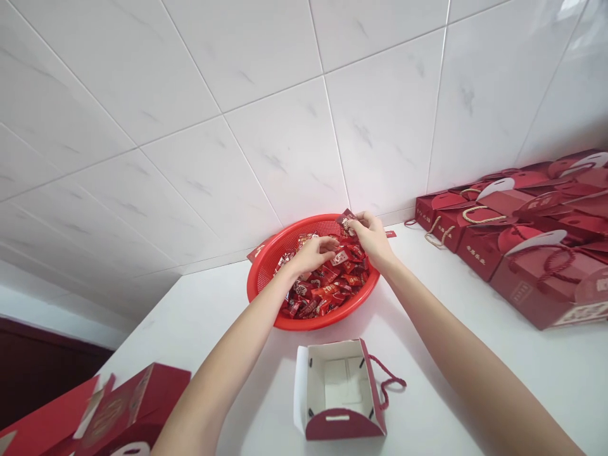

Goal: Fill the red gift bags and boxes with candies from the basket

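Note:
A red plastic basket (pixel 263 278) of wrapped candies (pixel 327 291) stands against the tiled wall. Over the candies reaches my left hand (pixel 313 254), its fingers bent and apart with nothing seen in them. At the basket's right rim my right hand (pixel 369 235) pinches a dark red candy packet (pixel 346 219) between thumb and fingers. Nearer to me sits an open gift box (pixel 346 423), pale inside, with nothing in it and a red cord handle (pixel 392 380) lying out to its right.
Several closed red gift boxes (pixel 479 250) with cord handles stand in rows along the wall at the right. More red boxes (pixel 137 405) are at the lower left, partly behind my left forearm. White wall tiles (pixel 270 152) rise behind the white table (pixel 213 304).

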A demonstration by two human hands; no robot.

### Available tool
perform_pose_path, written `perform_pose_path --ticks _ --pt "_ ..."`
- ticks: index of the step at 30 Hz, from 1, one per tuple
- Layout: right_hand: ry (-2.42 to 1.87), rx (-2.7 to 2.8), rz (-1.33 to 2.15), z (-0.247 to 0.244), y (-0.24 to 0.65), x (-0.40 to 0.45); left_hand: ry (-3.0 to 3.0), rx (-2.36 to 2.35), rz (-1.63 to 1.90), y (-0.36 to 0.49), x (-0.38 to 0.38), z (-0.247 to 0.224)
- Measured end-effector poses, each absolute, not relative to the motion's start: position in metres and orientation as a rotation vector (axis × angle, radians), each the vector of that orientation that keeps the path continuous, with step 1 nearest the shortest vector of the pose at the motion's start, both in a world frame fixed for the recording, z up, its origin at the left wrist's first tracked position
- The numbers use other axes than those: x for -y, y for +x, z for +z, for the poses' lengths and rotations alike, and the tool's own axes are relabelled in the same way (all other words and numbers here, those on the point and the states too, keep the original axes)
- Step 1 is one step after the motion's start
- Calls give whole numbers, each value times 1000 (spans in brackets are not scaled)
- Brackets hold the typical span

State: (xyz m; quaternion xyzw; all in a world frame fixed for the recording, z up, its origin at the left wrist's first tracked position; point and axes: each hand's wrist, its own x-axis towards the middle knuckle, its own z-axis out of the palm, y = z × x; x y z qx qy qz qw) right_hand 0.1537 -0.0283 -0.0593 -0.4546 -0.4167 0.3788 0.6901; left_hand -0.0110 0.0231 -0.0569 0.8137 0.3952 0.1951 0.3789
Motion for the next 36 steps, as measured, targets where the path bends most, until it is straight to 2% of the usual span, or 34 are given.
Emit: perform_pose_path --ticks 16,32,36 --pt "-1013 940 863 -60 154 28 2290 -832 -129 -11 -14 -53" --pt "-1044 942 893 -54 153 33 2546 -1003 -216 -6 -5 -48" --pt "-1034 958 894 -55 152 33 2665 -1210 -58 -10 -5 -46"
